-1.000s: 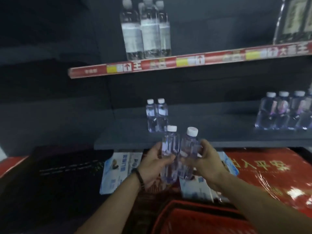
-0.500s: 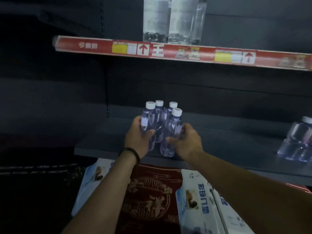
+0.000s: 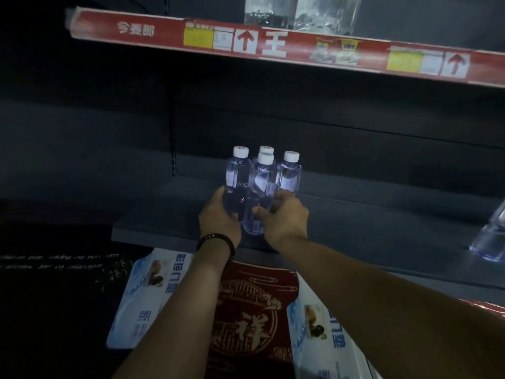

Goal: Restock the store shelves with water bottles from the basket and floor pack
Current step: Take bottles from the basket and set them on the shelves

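At the left of the cluster on the grey shelf (image 3: 382, 228), near its front edge, the left hand (image 3: 218, 214) curls round the lower body of the left bottle (image 3: 237, 173), which stands upright. Touching it, the front bottle (image 3: 261, 187) is gripped low by the right hand (image 3: 287, 217), thumb and fingers wrapped round it. A rear bottle (image 3: 266, 149) and a right bottle (image 3: 289, 173) stand packed just behind. Another bottle (image 3: 492, 236) shows at the shelf's far right end. The step looks like setting two bottles into the group. Next, both hands need to let go without toppling the neighbours, then fetch more stock.

Four clustered small bottles (image 3: 261, 187) (white-capped), two hands (image 3: 218, 218), two shelves (image 3: 355, 222)
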Available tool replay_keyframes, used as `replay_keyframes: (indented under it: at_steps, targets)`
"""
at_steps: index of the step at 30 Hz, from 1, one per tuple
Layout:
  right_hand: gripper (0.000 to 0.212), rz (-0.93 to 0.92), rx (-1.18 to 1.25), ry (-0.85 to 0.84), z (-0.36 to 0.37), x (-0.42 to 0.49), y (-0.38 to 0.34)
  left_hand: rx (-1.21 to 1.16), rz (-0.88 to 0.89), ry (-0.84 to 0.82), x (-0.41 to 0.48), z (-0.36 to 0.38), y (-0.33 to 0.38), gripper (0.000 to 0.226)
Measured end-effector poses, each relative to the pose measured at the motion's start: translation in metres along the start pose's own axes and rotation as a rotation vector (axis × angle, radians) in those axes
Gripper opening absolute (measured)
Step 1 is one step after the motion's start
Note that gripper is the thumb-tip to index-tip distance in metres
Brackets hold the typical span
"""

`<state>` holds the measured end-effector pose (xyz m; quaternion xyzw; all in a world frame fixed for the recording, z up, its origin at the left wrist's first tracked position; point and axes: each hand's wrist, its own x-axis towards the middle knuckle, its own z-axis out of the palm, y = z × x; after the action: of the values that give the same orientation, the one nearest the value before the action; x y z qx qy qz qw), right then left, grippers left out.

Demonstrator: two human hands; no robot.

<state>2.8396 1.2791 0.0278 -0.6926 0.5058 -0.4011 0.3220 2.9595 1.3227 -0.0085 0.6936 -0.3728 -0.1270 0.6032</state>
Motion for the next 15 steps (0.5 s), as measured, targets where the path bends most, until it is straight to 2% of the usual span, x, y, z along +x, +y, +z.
replay_keyframes:
  at_steps: [4,6,8,10,12,15]
  targets:
    - [0.048,-0.003,-0.022,-0.046,-0.015,-0.014,0.001,0.076,0.019,-0.062,-0.008,-0.011,0.005,0.054]
    - [0.037,-0.045,-0.058,-0.066,-0.032,-0.029,0.004,0.152,0.020,-0.050,-0.014,-0.018,0.012,0.049]
    - [0.025,-0.078,-0.071,-0.110,-0.053,-0.047,0.011,0.262,0.004,-0.114,-0.025,-0.026,0.029,0.029]
    - [0.013,-0.092,-0.072,-0.171,-0.076,-0.072,0.020,0.375,-0.015,-0.322,-0.040,-0.035,0.053,0.003]
    - [0.006,-0.110,-0.095,-0.217,-0.100,-0.100,0.035,0.457,-0.094,-0.626,-0.063,-0.040,0.077,0.015]
    - [0.012,-0.068,-0.122,-0.351,-0.135,-0.140,0.069,0.645,-0.169,-1.040,-0.112,-0.031,0.105,0.020]
